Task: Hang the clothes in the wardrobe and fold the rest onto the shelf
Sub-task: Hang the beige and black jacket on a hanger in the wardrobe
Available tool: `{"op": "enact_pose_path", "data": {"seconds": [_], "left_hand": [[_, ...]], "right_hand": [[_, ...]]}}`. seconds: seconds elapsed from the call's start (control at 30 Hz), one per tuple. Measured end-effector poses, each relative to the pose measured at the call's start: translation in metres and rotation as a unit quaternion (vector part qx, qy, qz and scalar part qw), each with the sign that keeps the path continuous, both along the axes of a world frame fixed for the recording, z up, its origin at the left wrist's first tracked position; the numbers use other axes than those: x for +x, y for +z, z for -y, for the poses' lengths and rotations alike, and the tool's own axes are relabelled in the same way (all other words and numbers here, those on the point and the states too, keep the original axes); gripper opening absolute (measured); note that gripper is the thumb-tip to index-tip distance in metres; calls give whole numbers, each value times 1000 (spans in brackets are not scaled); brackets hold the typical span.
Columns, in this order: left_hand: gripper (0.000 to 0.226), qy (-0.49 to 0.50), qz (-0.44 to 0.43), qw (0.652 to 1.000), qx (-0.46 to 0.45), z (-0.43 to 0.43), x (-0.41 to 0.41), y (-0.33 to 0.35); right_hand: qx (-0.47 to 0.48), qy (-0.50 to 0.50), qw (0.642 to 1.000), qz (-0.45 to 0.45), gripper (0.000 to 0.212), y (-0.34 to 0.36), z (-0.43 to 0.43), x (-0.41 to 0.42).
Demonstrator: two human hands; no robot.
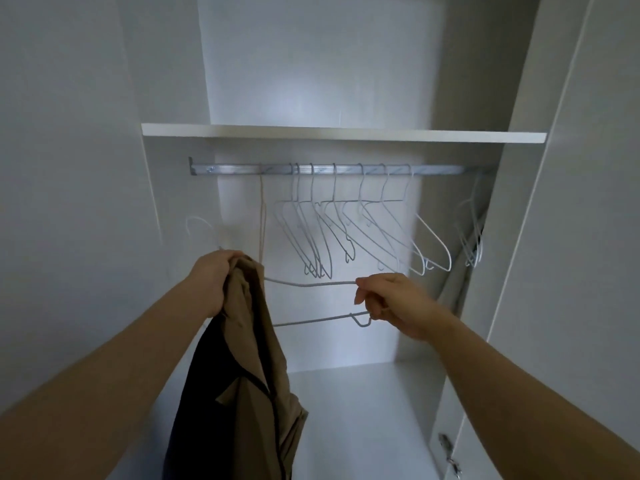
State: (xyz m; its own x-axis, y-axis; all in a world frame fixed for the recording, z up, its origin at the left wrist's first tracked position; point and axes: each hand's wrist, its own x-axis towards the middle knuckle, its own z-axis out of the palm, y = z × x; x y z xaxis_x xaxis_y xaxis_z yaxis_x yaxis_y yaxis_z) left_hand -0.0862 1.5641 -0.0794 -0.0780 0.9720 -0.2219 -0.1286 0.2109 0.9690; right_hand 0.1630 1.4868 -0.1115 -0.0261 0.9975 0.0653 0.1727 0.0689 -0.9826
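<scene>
A tan jacket (258,341) with a dark lining hangs from my left hand (213,278), which grips its collar in front of the open wardrobe. A white wire hanger (311,284) lies level between my hands, one end tucked into the jacket. My right hand (388,299) pinches the hanger's other end. The hanger's hook (194,225) shows above my left hand. Beyond the hands, a metal rail (242,169) crosses the wardrobe, carrying several bare wire hangers (346,230).
A white shelf (346,133) sits just above the rail. More wire hangers (472,233) hang at the rail's right end. The wardrobe floor (363,410) lies below, with an open door (568,237) on the right and a hinge (450,455) low down.
</scene>
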Motion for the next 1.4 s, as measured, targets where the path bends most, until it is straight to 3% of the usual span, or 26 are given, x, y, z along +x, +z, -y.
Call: {"op": "enact_pose_path", "data": {"seconds": [0.13, 0.3, 0.4, 0.5, 0.57, 0.67, 0.8, 0.87, 0.97, 1.1, 1.4], "left_hand": [[24, -45, -82, 994, 62, 4, 36, 4], [24, -103, -146, 976, 128, 23, 80, 3], [18, -141, -172, 963, 151, 32, 93, 4], [14, -155, -181, 962, 133, 35, 90, 6], [26, -152, -142, 976, 64, 34, 80, 8], [26, -156, -47, 985, -59, 37, 69, 13], [28, -136, -60, 986, -80, 35, 69, 18], [26, -126, -84, 985, -86, 37, 73, 21], [15, -105, -121, 984, -72, 40, 79, 23], [10, -68, -221, 973, -16, 37, 82, 18], [24, 14, -239, 968, 73, 25, 70, 16]], "right_hand": [[-53, -4, 977, 208, 15, 5, 10, 17], [-83, 5, 972, 218, 13, 4, 8, -2], [-112, 23, 977, 181, 11, 0, 7, -13], [-80, -17, 986, 148, 17, -9, 9, -6], [-62, -34, 994, 87, 17, -16, 11, 6], [-29, -32, 999, -15, 27, -18, 15, 24], [5, -11, 996, -85, 23, -6, 13, 36], [-4, -6, 998, -67, 22, -2, 12, 40], [24, -72, 997, -30, 13, -5, 14, 46], [51, -157, 979, -121, 13, -9, 20, 62], [53, -100, 972, -205, 22, -3, 25, 95]]}}
